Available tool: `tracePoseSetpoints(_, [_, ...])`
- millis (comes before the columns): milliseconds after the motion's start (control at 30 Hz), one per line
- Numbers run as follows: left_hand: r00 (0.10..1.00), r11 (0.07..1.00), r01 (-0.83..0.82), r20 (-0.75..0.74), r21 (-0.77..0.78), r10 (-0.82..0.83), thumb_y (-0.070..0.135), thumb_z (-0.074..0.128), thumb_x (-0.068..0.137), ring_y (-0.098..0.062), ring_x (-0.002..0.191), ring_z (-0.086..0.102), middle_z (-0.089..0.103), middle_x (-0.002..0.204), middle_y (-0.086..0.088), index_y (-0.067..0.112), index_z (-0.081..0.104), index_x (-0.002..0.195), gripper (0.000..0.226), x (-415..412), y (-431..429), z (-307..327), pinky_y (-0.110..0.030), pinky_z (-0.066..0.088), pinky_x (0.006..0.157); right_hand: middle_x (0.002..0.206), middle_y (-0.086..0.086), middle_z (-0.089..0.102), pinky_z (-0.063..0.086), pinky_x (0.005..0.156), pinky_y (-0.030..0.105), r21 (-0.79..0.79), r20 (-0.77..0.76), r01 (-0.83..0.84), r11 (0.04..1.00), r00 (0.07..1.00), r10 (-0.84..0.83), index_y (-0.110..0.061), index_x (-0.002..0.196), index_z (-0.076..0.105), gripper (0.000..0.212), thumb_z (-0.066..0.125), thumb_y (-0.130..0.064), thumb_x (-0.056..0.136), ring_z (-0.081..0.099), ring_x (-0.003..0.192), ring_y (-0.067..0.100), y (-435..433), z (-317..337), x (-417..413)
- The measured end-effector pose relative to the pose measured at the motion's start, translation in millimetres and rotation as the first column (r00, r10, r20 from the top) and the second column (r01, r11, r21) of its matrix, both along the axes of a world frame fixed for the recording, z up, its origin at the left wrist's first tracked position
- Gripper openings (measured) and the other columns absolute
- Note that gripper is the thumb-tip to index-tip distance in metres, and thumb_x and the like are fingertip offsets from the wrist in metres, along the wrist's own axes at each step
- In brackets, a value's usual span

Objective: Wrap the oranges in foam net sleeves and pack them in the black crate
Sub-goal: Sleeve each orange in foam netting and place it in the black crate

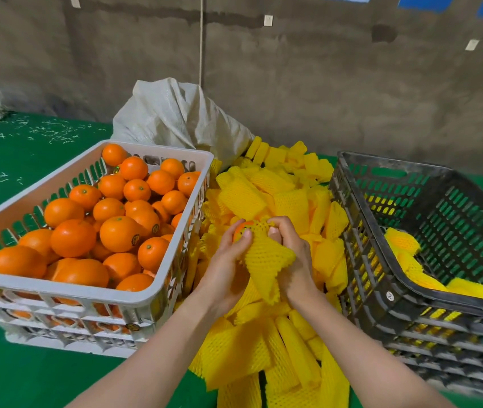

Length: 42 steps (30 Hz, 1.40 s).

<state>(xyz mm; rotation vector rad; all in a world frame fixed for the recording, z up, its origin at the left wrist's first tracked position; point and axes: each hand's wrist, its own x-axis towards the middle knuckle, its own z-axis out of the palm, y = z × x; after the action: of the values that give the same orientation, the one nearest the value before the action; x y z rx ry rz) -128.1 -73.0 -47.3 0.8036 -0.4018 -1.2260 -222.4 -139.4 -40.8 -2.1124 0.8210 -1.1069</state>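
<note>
With the left hand (pixel 228 262), cups an orange (pixel 241 228) from below and from nine o'clock, fingers curled round it, thumb laid over the top edge. With the right hand (pixel 294 260), pinches the mouth of a yellow foam sleeve (pixel 266 262) against the orange's three o'clock side, fingers curled tight into the net. Has the sleeve only partly on: covers the right part of the fruit, leaves the left part bare, lets the loose tail hang toward six o'clock between the wrists.

Holds all this at the centre, above a heap of spare sleeves (pixel 263 195) spreading from twelve o'clock down to six o'clock.

Shows at nine o'clock a white crate (pixel 92 294), piled high with bare oranges (pixel 72 238), a few bearing small round stickers. Shows at three o'clock the black crate (pixel 411 169), with a few sleeved pieces (pixel 403 241) lying along its near wall toward the near corner; cannot tell about fruit inside them. Presses the heap against both crates, white at its nine o'clock edge, black at its three o'clock edge.

Sets at eleven to twelve o'clock, behind the heap, a slumped pale sack (pixel 175 113). Rests everything on a green floor cover (pixel 13 160), strewn at ten o'clock with pale shreds, before a rough grey wall (pixel 337 83).
</note>
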Motion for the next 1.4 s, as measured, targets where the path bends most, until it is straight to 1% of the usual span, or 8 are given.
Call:
tracePoseSetpoints(167, [0.982,0.99,-0.13,0.132,-0.051,0.136,0.043,0.061,0.074,-0.02,0.112,0.061,0.06,0.125,-0.005,0.023,0.052,0.131,0.061,-1.2,-5.5,-5.4,-0.037,0.05,0.093,0.069,-0.007,0.055,0.029,0.054,0.033,-0.116,0.08,0.082,0.99,0.994,-0.073,-0.014,0.099,0.055,0.029,0.034,-0.034,0.094,0.052,0.064,0.02,15.2,-3.5,3.4])
tracePoseSetpoints(333, [0.986,0.985,-0.158,0.045,-0.064,0.161,0.047,0.056,0.077,-0.012,0.065,0.064,0.066,0.068,0.001,0.011,0.061,0.09,0.039,-0.2,-11.6,-5.6,-0.033,0.047,0.075,0.06,-0.008,0.046,0.032,0.053,0.034,-0.094,0.131,0.033,0.995,0.991,-0.02,-0.007,0.095,0.057,0.028,0.038,-0.028,0.094,0.042,0.056,0.008,16.9,-3.2,5.7])
tracePoseSetpoints(467, [0.996,0.996,-0.084,-0.007,0.033,0.084,0.052,0.058,0.073,-0.023,0.096,0.07,0.072,0.106,-0.009,0.013,0.065,0.114,0.057,4.7,-9.2,-0.5,-0.035,0.057,0.075,0.064,0.004,0.052,0.034,0.053,0.031,0.005,0.179,-0.035,0.999,0.983,0.033,-0.013,0.085,0.052,0.024,0.037,-0.031,0.092,0.043,0.057,0.004,-1.6,8.3,-0.4])
tracePoseSetpoints(767, [0.996,0.999,0.006,-0.091,0.039,-0.002,0.053,0.063,0.065,-0.026,0.086,0.072,0.073,0.1,-0.013,0.012,0.073,0.098,0.054,5.0,-9.2,5.2,-0.035,0.058,0.063,0.056,-0.013,0.057,0.039,0.052,0.016,0.436,0.354,-0.251,0.864,0.931,0.092,-0.017,0.069,0.051,0.033,0.042,0.0,0.096,0.048,0.051,-0.007,-16.8,3.4,10.8])
tracePoseSetpoints(933, [0.984,0.983,-0.161,0.084,0.092,0.154,0.056,0.061,0.072,-0.025,0.095,0.069,0.073,0.103,-0.006,0.028,0.061,0.105,0.043,12.4,-11.3,5.3,-0.04,0.056,0.082,0.083,-0.006,0.073,0.054,0.074,0.028,0.765,0.305,-0.308,0.566,0.947,0.104,-0.021,0.079,0.071,0.059,0.026,-0.055,0.095,0.068,0.08,0.007,-18.6,3.0,7.3])
tracePoseSetpoints(1167, [0.935,0.961,-0.244,0.294,0.133,0.197,0.064,0.044,0.086,-0.02,0.108,0.062,0.065,0.114,0.001,0.033,0.058,0.116,0.045,8.6,-18.7,10.6,-0.045,0.049,0.096,0.117,0.017,0.061,0.046,0.095,0.035,0.715,0.113,-0.088,0.694,0.994,0.01,0.004,0.11,0.06,0.055,0.031,-0.042,0.099,0.057,0.112,0.035,-5.5,6.3,15.8])
tracePoseSetpoints(1300, [0.775,0.895,-0.445,0.506,0.014,0.377,0.07,0.039,0.081,-0.01,0.063,0.057,0.058,0.06,0.012,0.032,0.054,0.053,0.049,11.0,-19.2,12.6,-0.036,0.047,0.069,0.129,0.029,0.052,0.041,0.1,0.048,0.773,0.18,-0.125,0.621,0.983,-0.026,0.008,0.125,0.05,0.07,0.034,-0.054,0.094,0.049,0.119,0.043,0.8,7.9,21.8])
tracePoseSetpoints(1400, [0.741,0.859,-0.51,0.48,-0.052,0.469,0.062,0.046,0.083,-0.019,0.056,0.046,0.045,0.05,0.008,0.03,0.045,0.045,0.049,8.4,-17.5,11.5,-0.036,0.04,0.062,0.098,0.007,0.073,0.055,0.077,0.034,0.838,0.36,-0.284,0.465,0.93,-0.08,-0.016,0.102,0.066,0.056,0.043,-0.062,0.079,0.069,0.089,0.021,-0.9,5.5,23.8])
